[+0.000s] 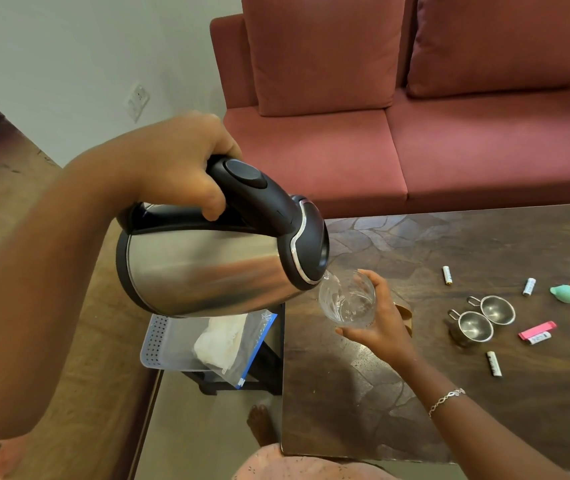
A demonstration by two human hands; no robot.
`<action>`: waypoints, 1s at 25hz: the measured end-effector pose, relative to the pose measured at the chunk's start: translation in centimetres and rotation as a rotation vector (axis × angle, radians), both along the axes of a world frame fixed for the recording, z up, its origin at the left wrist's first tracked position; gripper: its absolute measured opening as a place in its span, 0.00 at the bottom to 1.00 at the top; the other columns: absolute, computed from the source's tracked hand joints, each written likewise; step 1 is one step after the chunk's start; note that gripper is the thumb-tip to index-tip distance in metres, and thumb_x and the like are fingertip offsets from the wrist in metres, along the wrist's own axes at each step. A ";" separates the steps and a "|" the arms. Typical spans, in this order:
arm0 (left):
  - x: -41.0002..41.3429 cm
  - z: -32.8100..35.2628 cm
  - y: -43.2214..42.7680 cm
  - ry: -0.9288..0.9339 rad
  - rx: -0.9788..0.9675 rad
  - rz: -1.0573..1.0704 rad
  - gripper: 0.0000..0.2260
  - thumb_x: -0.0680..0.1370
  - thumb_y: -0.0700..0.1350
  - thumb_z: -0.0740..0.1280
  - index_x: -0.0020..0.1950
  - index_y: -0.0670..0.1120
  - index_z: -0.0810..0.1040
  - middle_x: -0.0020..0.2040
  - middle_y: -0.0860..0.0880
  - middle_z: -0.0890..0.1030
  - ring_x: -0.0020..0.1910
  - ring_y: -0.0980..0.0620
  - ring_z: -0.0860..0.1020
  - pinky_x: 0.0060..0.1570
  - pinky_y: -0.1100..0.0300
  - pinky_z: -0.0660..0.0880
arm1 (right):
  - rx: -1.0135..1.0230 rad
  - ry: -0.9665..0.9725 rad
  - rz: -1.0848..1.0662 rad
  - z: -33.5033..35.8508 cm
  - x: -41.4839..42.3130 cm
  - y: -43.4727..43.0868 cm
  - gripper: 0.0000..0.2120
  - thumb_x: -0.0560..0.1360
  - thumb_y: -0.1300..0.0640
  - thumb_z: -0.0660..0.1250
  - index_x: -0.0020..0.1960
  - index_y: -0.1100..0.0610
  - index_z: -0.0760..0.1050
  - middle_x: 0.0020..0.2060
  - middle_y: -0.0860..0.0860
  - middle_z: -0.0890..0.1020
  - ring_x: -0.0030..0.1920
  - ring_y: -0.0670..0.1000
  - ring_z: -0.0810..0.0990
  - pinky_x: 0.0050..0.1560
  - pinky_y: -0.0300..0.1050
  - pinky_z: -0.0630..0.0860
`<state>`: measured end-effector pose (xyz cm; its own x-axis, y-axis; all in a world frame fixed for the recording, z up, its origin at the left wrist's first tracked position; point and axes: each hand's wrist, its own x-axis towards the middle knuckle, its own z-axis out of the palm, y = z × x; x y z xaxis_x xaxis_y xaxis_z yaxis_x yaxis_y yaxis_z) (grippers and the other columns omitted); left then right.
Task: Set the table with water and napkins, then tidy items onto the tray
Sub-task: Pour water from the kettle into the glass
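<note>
The water step is under way: the left hand (179, 168) is clamped round the handle of the tilted kettle (207, 268), which pours into a partly filled glass (347, 299). The right hand (384, 327) cups the glass in curled fingers, just below the spout and over the desk (484, 244). The napkins seem unplaced, lying in the bag (228, 341) on the tray (153, 344) beneath the left hand, and the steel cups (475, 327) and batteries (447, 275) beyond the right hand are not yet tidied.
</note>
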<state>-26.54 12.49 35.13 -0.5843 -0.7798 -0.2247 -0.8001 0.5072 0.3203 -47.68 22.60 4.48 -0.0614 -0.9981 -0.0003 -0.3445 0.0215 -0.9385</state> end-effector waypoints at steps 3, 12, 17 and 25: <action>0.1 0.1 -0.1 0.006 0.004 0.011 0.06 0.52 0.41 0.66 0.27 0.47 0.75 0.21 0.53 0.73 0.23 0.55 0.69 0.28 0.60 0.63 | 0.005 -0.010 -0.004 -0.2 0.0 -0.1 0.43 0.58 0.54 0.77 0.66 0.46 0.57 0.62 0.49 0.69 0.63 0.49 0.69 0.64 0.53 0.70; 0.2 0.6 -0.2 0.031 -0.001 0.006 0.06 0.52 0.41 0.66 0.26 0.50 0.74 0.23 0.53 0.74 0.22 0.56 0.70 0.28 0.61 0.62 | 0.006 0.000 -0.006 -0.4 -0.2 -0.2 0.42 0.58 0.52 0.76 0.66 0.47 0.57 0.62 0.50 0.68 0.62 0.50 0.70 0.64 0.53 0.70; 0.3 0.7 -0.5 0.018 -0.019 0.019 0.07 0.52 0.41 0.66 0.28 0.49 0.76 0.24 0.51 0.75 0.24 0.55 0.70 0.28 0.60 0.64 | 0.001 -0.001 -0.007 -0.6 -0.3 -0.1 0.43 0.58 0.53 0.76 0.66 0.48 0.57 0.62 0.50 0.69 0.62 0.49 0.70 0.64 0.50 0.70; 0.1 0.7 -0.6 -0.018 -0.050 0.039 0.09 0.51 0.42 0.66 0.30 0.44 0.78 0.26 0.44 0.75 0.25 0.53 0.71 0.29 0.57 0.65 | 0.004 0.005 -0.015 -0.8 -0.5 -0.2 0.43 0.59 0.54 0.77 0.67 0.47 0.57 0.62 0.50 0.68 0.62 0.50 0.69 0.65 0.52 0.69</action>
